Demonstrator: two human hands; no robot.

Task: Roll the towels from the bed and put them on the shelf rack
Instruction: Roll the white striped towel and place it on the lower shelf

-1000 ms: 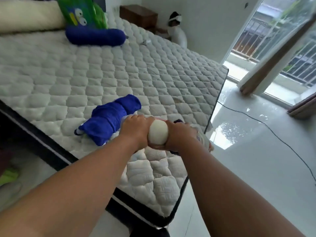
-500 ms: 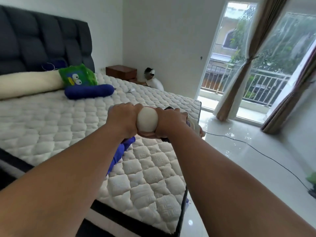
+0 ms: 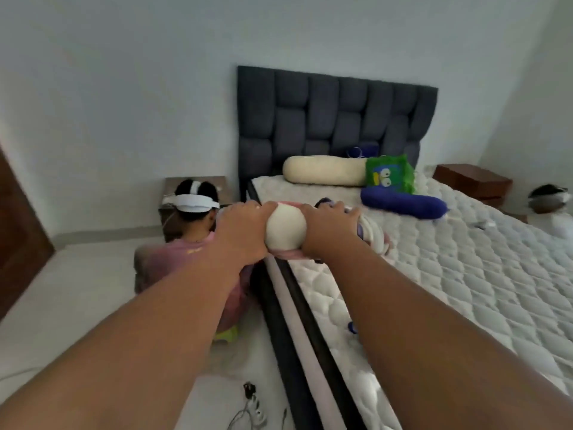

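Held out in front of me over the bed's left edge is a bundle of rolled towels. Its cream roll (image 3: 285, 228) faces me end-on, with a pink towel (image 3: 286, 254) under it and purple and white rolls (image 3: 370, 232) on the right. My left hand (image 3: 245, 232) grips the bundle's left side. My right hand (image 3: 328, 232) grips the right side. A bit of a blue towel (image 3: 352, 327) shows on the mattress (image 3: 465, 274) beside my right forearm. No shelf rack is in view.
A person with a white headset (image 3: 193, 206) sits on the floor left of the bed, just beyond my left hand. A cream bolster (image 3: 322, 170), green pillow (image 3: 389, 176) and blue bolster (image 3: 403, 203) lie by the headboard (image 3: 335, 116). A power strip (image 3: 254, 405) lies on the floor below.
My view has swung left from the window side to the headboard and the seated person. Both hands kept their grip and carried the bundle along. The blue towel stayed on the bed.
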